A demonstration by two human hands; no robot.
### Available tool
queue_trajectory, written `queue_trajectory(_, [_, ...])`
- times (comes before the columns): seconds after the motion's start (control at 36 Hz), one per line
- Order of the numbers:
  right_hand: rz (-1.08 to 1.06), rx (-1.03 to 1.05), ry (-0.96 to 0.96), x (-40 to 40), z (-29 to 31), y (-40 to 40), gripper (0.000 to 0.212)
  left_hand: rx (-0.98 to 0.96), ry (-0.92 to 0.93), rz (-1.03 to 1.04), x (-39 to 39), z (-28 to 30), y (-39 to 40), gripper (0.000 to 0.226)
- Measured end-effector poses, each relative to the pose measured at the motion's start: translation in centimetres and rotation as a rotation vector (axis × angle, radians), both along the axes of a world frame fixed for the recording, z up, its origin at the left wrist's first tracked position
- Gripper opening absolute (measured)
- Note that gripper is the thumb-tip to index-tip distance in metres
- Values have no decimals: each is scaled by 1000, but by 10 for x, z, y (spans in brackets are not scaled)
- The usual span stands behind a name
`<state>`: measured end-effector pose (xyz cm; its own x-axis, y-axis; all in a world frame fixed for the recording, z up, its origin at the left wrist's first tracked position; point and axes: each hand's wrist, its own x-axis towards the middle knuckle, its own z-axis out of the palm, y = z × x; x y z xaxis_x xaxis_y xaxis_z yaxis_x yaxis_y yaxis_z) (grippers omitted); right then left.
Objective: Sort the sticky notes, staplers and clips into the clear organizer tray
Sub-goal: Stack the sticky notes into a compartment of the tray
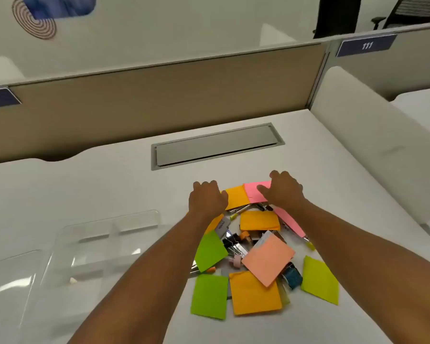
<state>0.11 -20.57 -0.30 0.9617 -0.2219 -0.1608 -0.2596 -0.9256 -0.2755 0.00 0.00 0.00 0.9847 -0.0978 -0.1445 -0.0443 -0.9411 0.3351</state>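
A pile of sticky note pads lies on the white desk: orange [256, 294], green [209, 295], salmon [268, 259], yellow-green [319, 280] and pink [255, 192]. Binder clips [233, 244] and a stapler [296, 223] lie mixed among them. My left hand [207, 198] rests at the pile's far left edge, fingers curled downward, holding nothing visible. My right hand [284, 188] lies on the pink pad at the far side, fingers bent down onto it. The clear organizer tray [60, 244] sits to the left of the pile, its compartments bare.
A grey cable flap [216, 145] is set into the desk behind the pile. A beige partition [147, 100] runs along the back and a white divider [370, 145] stands at the right. Office chairs [407, 11] show beyond.
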Motion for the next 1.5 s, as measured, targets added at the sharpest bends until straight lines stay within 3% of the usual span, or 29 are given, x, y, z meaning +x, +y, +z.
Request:
queue_trajectory(0.14, [-85, 5, 122, 6, -5, -2, 75, 30, 76, 84, 7, -8, -5, 55])
queue_trajectory(0.25, [-116, 23, 154, 9, -11, -1, 75, -6, 128, 135, 9, -11, -11, 61])
queue_trajectory(0.39, [-154, 54, 155, 10, -17, -2, 76, -84, 167, 185, 8, -17, -15, 48])
queue_trajectory(0.5, [-208, 112, 158, 9, -19, -5, 79, -208, 143, 227, 6, -16, -15, 52])
queue_trajectory(0.58, [-268, 184, 133, 6, -21, -9, 67, -291, 116, 261, 5, -13, -13, 52])
queue_trajectory(0.69, [-306, 305, 39, 4, -23, -14, 30, -395, 75, 305, 3, -8, -6, 44])
queue_trajectory(0.83, [-314, 530, -126, -5, -8, -7, 42, -557, 15, 378, -8, -2, 11, 31])
queue_trajectory(1.06, [-441, 874, -274, -42, 27, 22, 34, -709, -32, 437, -28, -1, 47, 26])
queue_trajectory(1.19, [-429, 1125, -246, -71, 39, 59, 15, -846, -5, 424, -56, 15, 73, 34])
queue_trajectory(1.31, [-419, 1304, -154, -94, 43, 94, 15, -951, 16, 384, -81, 23, 98, 46])
queue_trajectory(1.39, [-366, 1369, -85, -111, 42, 122, 19, -999, 47, 358, -103, 25, 121, 49])
queue_trajectory(1.5, [-246, 1376, -3, -133, 40, 157, 9, -1054, 104, 317, -131, 30, 157, 49])
